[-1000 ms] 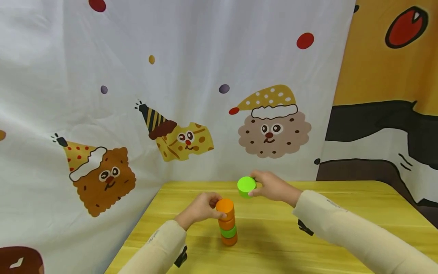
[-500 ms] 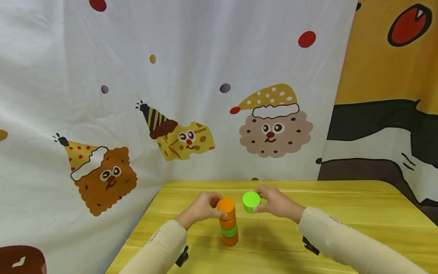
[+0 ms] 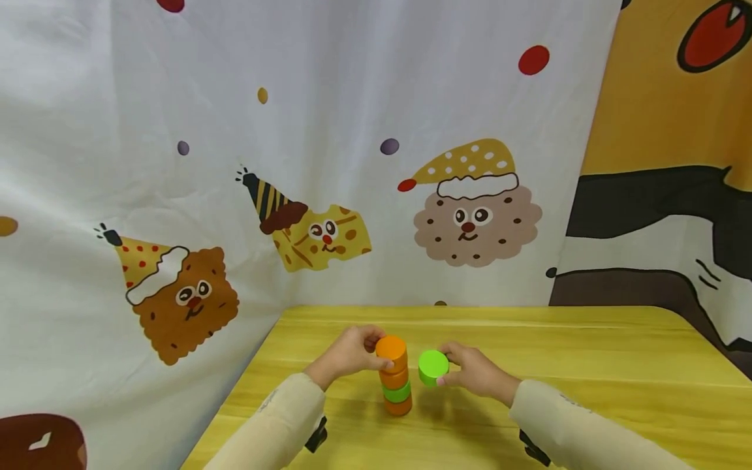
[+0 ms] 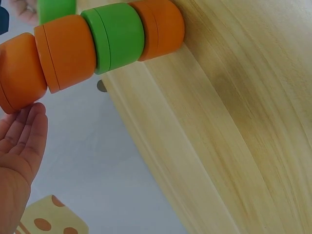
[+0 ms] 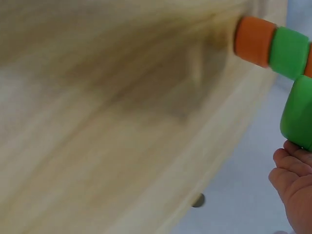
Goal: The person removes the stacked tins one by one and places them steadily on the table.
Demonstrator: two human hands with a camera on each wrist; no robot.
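Note:
In the head view, an upright stack of round cylinders stands on the wooden table: orange (image 3: 398,408) at the bottom, then green (image 3: 397,391), orange (image 3: 394,380), and an orange top cylinder (image 3: 391,351). My left hand (image 3: 350,352) pinches that top cylinder between thumb and fingers from the left. The left wrist view shows the top cylinder (image 4: 19,73) in line with those below. Just right of the stack, my right hand (image 3: 477,373) holds a bright green cylinder (image 3: 433,367) by its side, above the table and apart from the stack. The right wrist view partly cuts off this green cylinder (image 5: 298,113).
The yellow wooden table (image 3: 587,365) stretches out to both sides. Behind it hangs a white cloth (image 3: 329,130) printed with cartoon biscuits and cheese, which meets the table's back edge. Dark straps (image 3: 533,449) show under the sleeves.
My right hand has come down with the green cylinder, from near the table's back edge to about the height of the stack's upper part. My left hand keeps its pinch on the top cylinder.

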